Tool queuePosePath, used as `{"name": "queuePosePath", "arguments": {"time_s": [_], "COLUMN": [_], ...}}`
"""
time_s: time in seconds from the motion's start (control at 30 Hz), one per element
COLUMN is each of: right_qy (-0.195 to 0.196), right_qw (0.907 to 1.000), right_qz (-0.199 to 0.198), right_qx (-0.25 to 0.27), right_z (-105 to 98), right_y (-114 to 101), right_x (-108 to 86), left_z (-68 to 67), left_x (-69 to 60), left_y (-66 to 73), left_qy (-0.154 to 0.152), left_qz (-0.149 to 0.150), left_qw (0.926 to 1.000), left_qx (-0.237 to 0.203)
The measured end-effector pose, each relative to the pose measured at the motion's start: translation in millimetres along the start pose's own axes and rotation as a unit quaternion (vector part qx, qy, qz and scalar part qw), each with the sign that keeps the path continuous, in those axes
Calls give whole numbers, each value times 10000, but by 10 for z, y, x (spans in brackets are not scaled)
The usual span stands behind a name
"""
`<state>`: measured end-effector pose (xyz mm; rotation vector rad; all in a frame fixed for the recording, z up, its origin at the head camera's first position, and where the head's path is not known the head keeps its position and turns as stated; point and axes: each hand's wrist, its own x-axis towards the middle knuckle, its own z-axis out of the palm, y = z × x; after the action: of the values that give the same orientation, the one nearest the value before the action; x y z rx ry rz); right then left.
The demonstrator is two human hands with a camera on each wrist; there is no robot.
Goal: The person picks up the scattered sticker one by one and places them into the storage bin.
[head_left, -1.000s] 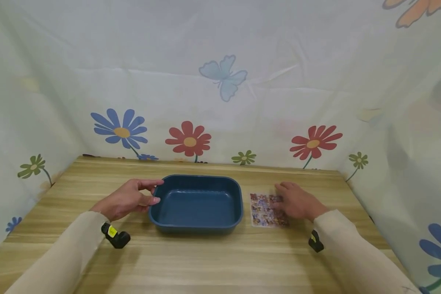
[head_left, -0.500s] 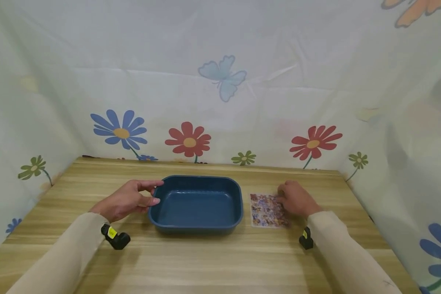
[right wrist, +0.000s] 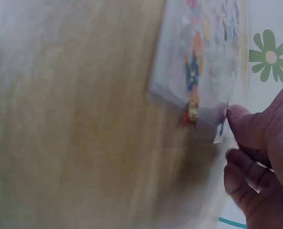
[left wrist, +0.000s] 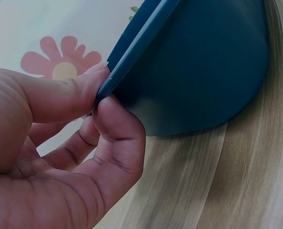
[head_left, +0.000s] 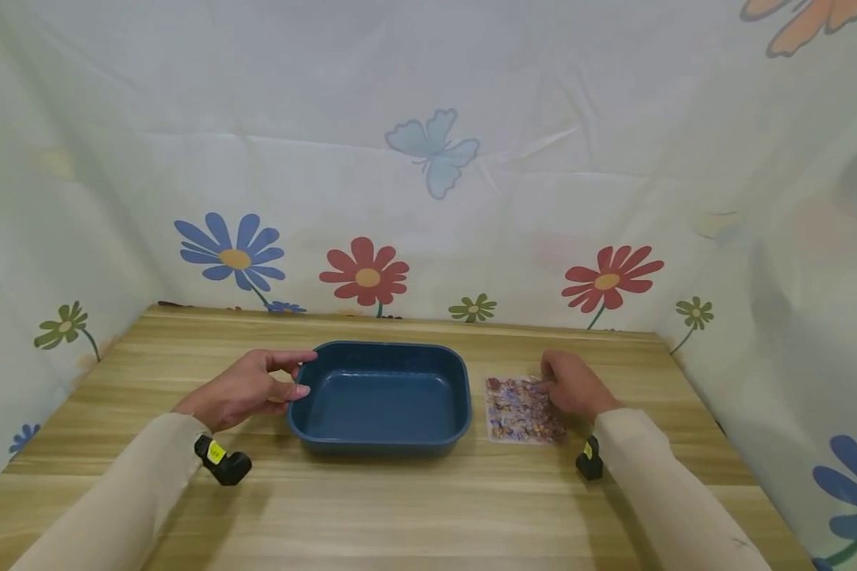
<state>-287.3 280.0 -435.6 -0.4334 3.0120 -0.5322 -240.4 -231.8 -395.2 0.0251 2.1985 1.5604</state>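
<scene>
A dark blue rectangular basin (head_left: 382,404) rests upright on the table with nothing inside. My left hand (head_left: 239,388) pinches its left rim; in the left wrist view the thumb lies over the rim (left wrist: 132,50) and a bent finger presses from beneath. To the right of the basin is a thin, see-through sticker sheet (head_left: 517,412) covered in small colourful figures. My right hand (head_left: 577,385) pinches that sheet at its right side. The right wrist view, somewhat blurred, has the sheet (right wrist: 194,62) tilted, with thumb and fingers at its edge.
The wood-grain table (head_left: 371,515) has a back edge close behind the basin. A pale fabric curtain (head_left: 293,119) with printed flowers and a butterfly surrounds it at the back and sides.
My right hand has shifted slightly left, and its fingers have drawn in from spread to pinching the sheet's edge. The left hand and the basin have stayed in place.
</scene>
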Motion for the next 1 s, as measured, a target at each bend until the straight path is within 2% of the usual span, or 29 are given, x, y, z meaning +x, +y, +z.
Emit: {"name": "queuePosePath", "arguments": {"time_s": [0.1, 0.37, 0.57, 1.0], "right_qy": [112, 593, 859, 986], "right_qw": [9997, 9968, 9921, 9841], "right_qz": [60, -115, 36, 332], "right_qx": [190, 517, 908, 1439], "right_z": [23, 52, 40, 33], "right_y": [33, 113, 148, 216], "right_x": [4, -23, -64, -99], "left_z": [0, -9, -5, -28], "left_x": [-3, -10, -1, 7], "left_y": [1, -8, -31, -59], "left_qy": [-8, -40, -36, -87], "left_qz": [15, 72, 57, 123], "left_qw": [10000, 10000, 10000, 9998], "left_qx": [9, 0, -63, -140]}}
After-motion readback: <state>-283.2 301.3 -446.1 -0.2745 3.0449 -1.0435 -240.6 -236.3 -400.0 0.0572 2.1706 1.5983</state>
